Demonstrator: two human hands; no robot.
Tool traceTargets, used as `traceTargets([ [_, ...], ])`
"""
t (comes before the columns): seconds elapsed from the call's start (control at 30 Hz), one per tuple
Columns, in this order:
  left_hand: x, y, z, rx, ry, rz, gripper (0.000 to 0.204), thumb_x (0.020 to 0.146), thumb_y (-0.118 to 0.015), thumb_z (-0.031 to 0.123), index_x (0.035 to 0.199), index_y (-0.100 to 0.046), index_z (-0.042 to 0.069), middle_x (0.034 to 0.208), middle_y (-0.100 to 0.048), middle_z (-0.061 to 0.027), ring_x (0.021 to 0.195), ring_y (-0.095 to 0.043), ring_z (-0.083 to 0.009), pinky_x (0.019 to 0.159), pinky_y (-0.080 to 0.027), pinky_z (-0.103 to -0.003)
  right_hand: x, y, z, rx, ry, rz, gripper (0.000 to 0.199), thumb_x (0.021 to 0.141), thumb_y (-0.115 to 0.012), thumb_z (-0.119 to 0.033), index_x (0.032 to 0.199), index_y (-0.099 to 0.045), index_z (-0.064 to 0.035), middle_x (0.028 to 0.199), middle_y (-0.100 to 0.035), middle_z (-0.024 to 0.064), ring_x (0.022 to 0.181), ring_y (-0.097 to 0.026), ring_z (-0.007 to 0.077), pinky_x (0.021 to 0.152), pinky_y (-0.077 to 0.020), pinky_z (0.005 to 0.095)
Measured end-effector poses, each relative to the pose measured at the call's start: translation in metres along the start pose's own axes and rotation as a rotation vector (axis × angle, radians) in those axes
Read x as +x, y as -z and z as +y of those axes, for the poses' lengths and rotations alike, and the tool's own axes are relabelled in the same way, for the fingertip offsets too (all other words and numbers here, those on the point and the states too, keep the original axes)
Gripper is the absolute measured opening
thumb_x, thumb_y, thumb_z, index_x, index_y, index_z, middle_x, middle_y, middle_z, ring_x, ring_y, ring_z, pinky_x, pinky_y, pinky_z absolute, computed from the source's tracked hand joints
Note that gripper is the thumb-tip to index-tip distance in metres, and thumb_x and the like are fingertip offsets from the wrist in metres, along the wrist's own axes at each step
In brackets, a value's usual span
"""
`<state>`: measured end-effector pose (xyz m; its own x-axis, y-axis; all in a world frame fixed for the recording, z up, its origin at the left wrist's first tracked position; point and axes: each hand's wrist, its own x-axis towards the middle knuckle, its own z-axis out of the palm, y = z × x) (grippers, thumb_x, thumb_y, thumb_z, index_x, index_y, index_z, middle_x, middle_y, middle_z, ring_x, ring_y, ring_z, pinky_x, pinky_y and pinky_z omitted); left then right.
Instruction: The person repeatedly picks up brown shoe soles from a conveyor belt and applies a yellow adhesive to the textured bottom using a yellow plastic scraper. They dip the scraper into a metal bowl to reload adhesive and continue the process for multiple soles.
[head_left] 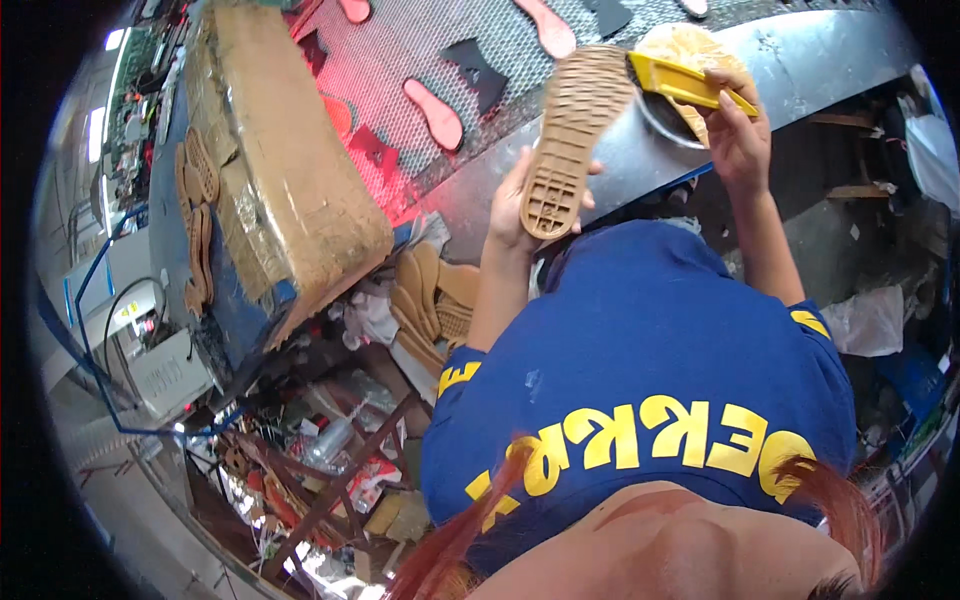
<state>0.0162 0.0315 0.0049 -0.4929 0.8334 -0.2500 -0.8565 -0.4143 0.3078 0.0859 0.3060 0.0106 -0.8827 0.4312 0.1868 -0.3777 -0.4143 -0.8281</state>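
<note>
My left hand (513, 205) grips a tan shoe sole (575, 135) from beneath. The sole stands tilted, its grooved tread and gridded heel showing, and the fingers curl round the heel end. In my right hand (740, 140) is a brush with a yellow handle (690, 82), pinched between thumb and fingers. Its dark tip lies close to the sole's upper right edge; whether they touch I cannot tell. Under the brush sits a round metal bowl (672, 132), partly hidden by my hand, with a yellowish crusted piece (690, 48) over its far side.
A metal ledge (800, 65) runs along a mesh conveyor (385, 50) carrying pink insoles (433, 115) and black cut pieces (475, 75) under red light. To the left stands a taped cardboard box (290, 150). More tan soles (425, 295) are stacked beside my left forearm.
</note>
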Motion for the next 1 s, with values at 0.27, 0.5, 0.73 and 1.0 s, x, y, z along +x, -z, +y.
traceTargets([
  [0.27, -0.009, 0.017, 0.002, 0.211, -0.629, 0.131, 0.068, 0.082, -0.067, -0.001, 0.141, -0.036, 0.011, 0.133, -0.048, -0.0144, 0.129, -0.045, -0.0319, 0.107, -0.041, -0.049, -0.015, 0.060, 0.060, -1.356, 0.238, -0.150, 0.016, 0.085, -0.062, -0.007, 0.100, -0.067, -0.0047, 0.084, -0.059, 0.0135, 0.081, -0.061, 0.0319, 0.073, -0.0492, 0.0407],
  [0.5, -0.007, 0.025, 0.004, 0.834, -0.835, 0.263, 0.080, 0.076, -0.059, -0.014, 0.144, -0.026, 0.013, 0.134, -0.047, -0.0172, 0.130, -0.044, -0.0316, 0.109, -0.038, -0.045, -0.021, 0.095, 0.120, -1.737, 0.314, -0.122, 0.015, 0.083, -0.061, -0.008, 0.097, -0.068, -0.0087, 0.082, -0.058, 0.0116, 0.078, -0.060, 0.0305, 0.069, -0.0491, 0.0416],
  [0.73, -0.018, 0.020, 0.018, 0.871, -0.946, 0.104, 0.094, 0.072, -0.061, -0.009, 0.148, -0.009, 0.008, 0.142, -0.034, -0.0196, 0.137, -0.034, -0.0350, 0.114, -0.029, -0.050, -0.023, 0.083, 0.114, -1.098, -0.002, 0.109, 0.014, 0.090, -0.061, -0.010, 0.101, -0.069, -0.0057, 0.089, -0.064, 0.0075, 0.075, -0.064, 0.0214, 0.069, -0.0510, 0.0302],
  [1.0, -0.028, 0.018, 0.025, 1.261, -1.044, 0.166, 0.092, 0.065, -0.065, -0.002, 0.143, -0.016, 0.003, 0.142, -0.038, -0.0192, 0.137, -0.035, -0.0334, 0.115, -0.026, -0.044, -0.005, 0.004, 0.056, -0.190, -0.037, 0.217, 0.020, 0.100, -0.051, -0.017, 0.109, -0.055, -0.0001, 0.109, -0.061, 0.0125, 0.084, -0.064, 0.0157, 0.079, -0.0525, 0.0281],
])
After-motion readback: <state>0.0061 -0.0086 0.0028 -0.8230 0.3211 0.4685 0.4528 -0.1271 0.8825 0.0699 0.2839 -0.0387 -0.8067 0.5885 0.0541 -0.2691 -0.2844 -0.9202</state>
